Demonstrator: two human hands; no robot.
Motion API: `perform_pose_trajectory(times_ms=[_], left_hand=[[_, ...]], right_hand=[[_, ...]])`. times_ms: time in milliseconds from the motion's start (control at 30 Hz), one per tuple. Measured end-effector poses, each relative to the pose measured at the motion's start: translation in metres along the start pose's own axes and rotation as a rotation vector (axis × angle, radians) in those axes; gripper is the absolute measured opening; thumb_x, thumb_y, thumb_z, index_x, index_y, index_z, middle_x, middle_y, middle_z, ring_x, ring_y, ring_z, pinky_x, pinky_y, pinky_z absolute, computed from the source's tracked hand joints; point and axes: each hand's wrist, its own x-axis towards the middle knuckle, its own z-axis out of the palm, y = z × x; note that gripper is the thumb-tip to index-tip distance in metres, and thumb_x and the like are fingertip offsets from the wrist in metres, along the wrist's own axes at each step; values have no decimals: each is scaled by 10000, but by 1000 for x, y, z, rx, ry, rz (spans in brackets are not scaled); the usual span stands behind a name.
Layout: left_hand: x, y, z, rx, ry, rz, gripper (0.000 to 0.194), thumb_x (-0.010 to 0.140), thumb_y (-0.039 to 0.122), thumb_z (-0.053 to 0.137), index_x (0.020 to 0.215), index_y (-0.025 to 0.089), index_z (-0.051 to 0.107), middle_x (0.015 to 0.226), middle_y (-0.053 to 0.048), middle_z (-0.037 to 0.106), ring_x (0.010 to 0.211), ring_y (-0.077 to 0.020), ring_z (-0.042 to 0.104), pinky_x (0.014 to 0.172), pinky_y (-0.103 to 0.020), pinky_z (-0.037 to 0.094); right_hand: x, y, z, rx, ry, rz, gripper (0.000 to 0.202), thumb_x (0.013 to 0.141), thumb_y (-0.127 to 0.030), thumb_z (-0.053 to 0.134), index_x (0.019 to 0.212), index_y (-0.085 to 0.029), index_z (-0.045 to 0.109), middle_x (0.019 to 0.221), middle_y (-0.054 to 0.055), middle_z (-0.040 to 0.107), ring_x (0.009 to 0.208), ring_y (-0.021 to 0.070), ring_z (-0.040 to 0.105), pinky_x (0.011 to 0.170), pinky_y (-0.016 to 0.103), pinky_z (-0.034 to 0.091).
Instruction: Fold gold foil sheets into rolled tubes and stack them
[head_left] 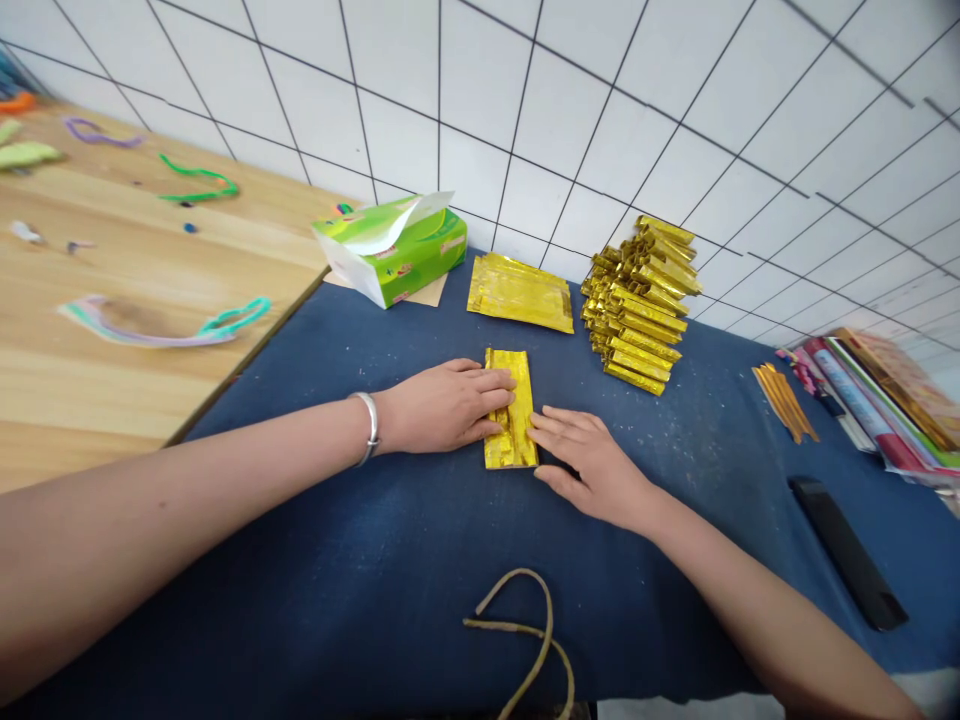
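Observation:
A folded strip of gold foil paper (517,385) lies upright-wise on the dark blue cloth in front of me. My left hand (442,405), with a silver bangle at the wrist, lies flat with its fingertips on the strip's left half. From the right, my right hand (592,460) touches the strip's right edge with outstretched fingers, the thumb apart below. Behind the strip sits a flat stack of gold foil paper (521,293). To its right rises a pile of folded gold foil rolls (637,310).
A green tissue box (405,250) stands by the tiled wall. A tan cord (547,630) curls near the front edge. On the right are a black case (847,550), orange strips (785,402) and books (885,400). A wooden table (285,240) with coloured bits adjoins on the left.

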Motion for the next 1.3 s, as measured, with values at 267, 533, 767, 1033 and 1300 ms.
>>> perform_pose_trajectory(times_ms=[267,533,767,1033,1300], left_hand=[[0,0,0,-16,5,6,361,921,401,353,1180,196,500,1287,-77,504,1216,-188,445,1018,-333,274],[0,0,2,-37,34,9,347,918,391,365,1169,203,514,1254,-74,528,1218,-185,443,1024,-326,267],[-1,0,1,-38,36,7,348,916,391,368,1168,201,514,1251,-81,528,1200,-187,459,1026,-341,272],[0,1,-1,-43,45,4,360,917,404,367,1176,200,509,1236,-84,545,1198,-189,460,1026,-343,272],[-1,1,-1,-68,68,-2,335,905,390,400,1149,195,521,1202,-77,560,1176,-188,472,1028,-348,274]], right_hand=[[-28,-30,-13,-4,-58,-25,369,891,-378,454,1197,-199,555,1270,46,558,1192,223,461,993,428,368],[-7,-11,-8,-17,-25,17,426,921,-370,381,1287,-172,474,1344,69,489,1274,199,389,1047,398,334],[39,23,0,-105,-13,84,430,931,-348,337,1337,-228,415,1392,36,432,1317,218,318,1017,436,336],[74,41,0,-194,54,120,400,922,-345,370,1290,-229,474,1353,40,481,1277,242,363,986,443,337],[86,31,13,-3,221,-49,358,924,-187,315,1176,-168,567,1191,67,608,1102,167,518,972,357,369]])
